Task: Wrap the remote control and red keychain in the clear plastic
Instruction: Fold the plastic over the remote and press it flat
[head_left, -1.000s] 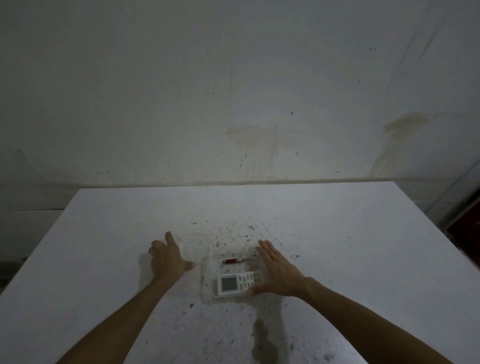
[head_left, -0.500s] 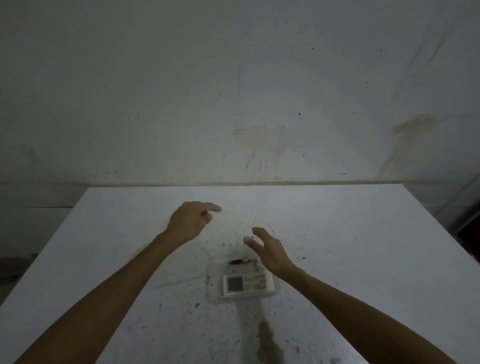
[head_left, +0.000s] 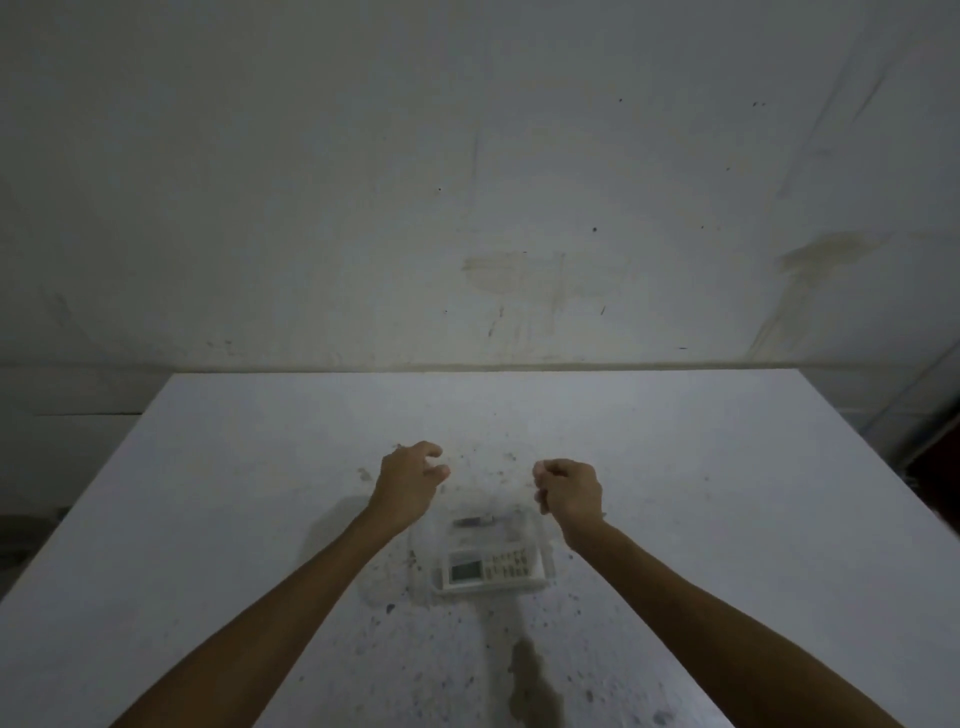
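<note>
a white remote control (head_left: 492, 567) is seen lying flat on a white speckled table (head_left: 727, 493), its small screen toward the left and its buttons toward the right. just beyond it, on its far side, a red keychain (head_left: 471, 521) is laid crosswise, blurred and dulled as if seen through film. the clear plastic (head_left: 498, 499) is hard to make out; a faint hazy sheet can be traced under and around both items and up between the two hands, but its edges cannot be followed with certainty. the left hand (head_left: 408, 480) is held beyond and to the left of the remote, knuckles up, fingers curled and thumb drawn toward the fingertips as in a pinch; what is pinched cannot be told for sure, though the film seems to reach it. the right hand (head_left: 569, 488) is held beyond and to the right, closed in a loose fist with the fingers tucked inward, apparently gathered on the sheet's far edge. both hands are raised off the table surface, and both forearms are stretched in from the near edge. a brownish stain (head_left: 535, 686) is seen on the table nearer the camera, and a stained pale wall (head_left: 467, 182) stands behind.
</note>
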